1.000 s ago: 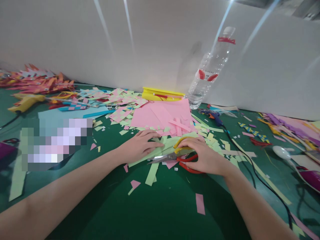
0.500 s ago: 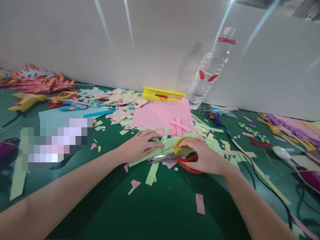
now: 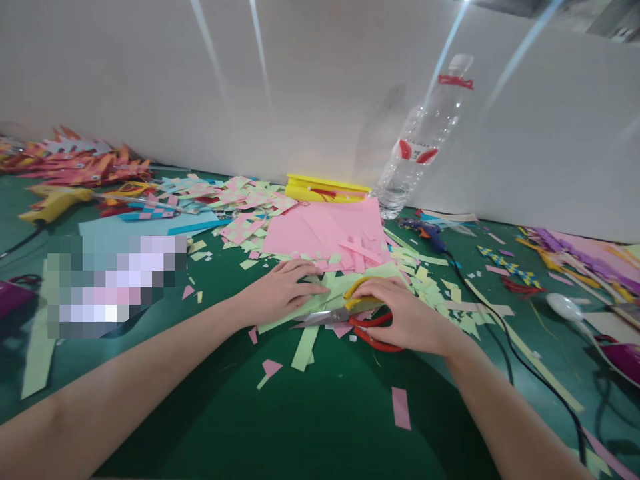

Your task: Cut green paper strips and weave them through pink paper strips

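My right hand (image 3: pixel 405 313) grips a pair of scissors (image 3: pixel 327 317) by their yellow and red handles. The blades point left, low over the table and just below my left hand. My left hand (image 3: pixel 281 293) lies flat with its fingers stretched over light green paper (image 3: pixel 345 283). Its fingertips touch the green strips, and part of the paper is hidden under it. Beyond both hands is a pink paper sheet (image 3: pixel 323 230) with several pink strips (image 3: pixel 359 253) on it. A light green strip (image 3: pixel 305 348) sticks out toward me under the blades.
A plastic bottle (image 3: pixel 420 147) leans against the wall behind a yellow folded piece (image 3: pixel 327 189). To the right lie a blue glue gun (image 3: pixel 425 230) with a black cord and a white spoon (image 3: pixel 564 307). At left are a yellow glue gun (image 3: pixel 57 203) and orange paper crafts (image 3: pixel 95 163).
My right hand has shifted slightly left with the scissors, whose blade tips now reach a little farther left. My left hand stays in place on the green paper.
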The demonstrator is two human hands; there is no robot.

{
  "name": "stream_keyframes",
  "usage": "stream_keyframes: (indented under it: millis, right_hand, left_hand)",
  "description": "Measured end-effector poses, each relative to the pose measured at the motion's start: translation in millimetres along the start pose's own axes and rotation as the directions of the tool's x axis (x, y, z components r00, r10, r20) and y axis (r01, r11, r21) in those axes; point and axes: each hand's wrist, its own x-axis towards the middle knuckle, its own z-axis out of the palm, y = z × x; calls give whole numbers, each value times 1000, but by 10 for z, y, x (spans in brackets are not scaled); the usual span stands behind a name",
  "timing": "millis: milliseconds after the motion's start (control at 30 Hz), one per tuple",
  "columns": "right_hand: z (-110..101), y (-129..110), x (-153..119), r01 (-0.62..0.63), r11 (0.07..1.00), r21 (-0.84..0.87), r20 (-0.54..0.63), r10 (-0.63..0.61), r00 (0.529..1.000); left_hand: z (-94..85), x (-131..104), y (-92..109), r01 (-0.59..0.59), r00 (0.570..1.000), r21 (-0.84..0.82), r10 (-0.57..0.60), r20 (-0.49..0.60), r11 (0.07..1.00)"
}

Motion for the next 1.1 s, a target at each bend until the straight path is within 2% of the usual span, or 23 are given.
stream_keyframes:
  millis: [200,667,1100]
  right_hand:
    - [46,-52,16,29,999,30,7,-30,1000]
    - [95,-102,68,98,994,-48,-23,-99,995]
    - [92,-62,115,118,993,-11,-24,-118,993]
  left_hand:
    - [6,3,-8,-4,1000,-6,4,5,1000]
    - [8,12,-4,-19,1000,-20,19,-6,1000]
    - [1,19,-3,-41,999,3,41,-15,999]
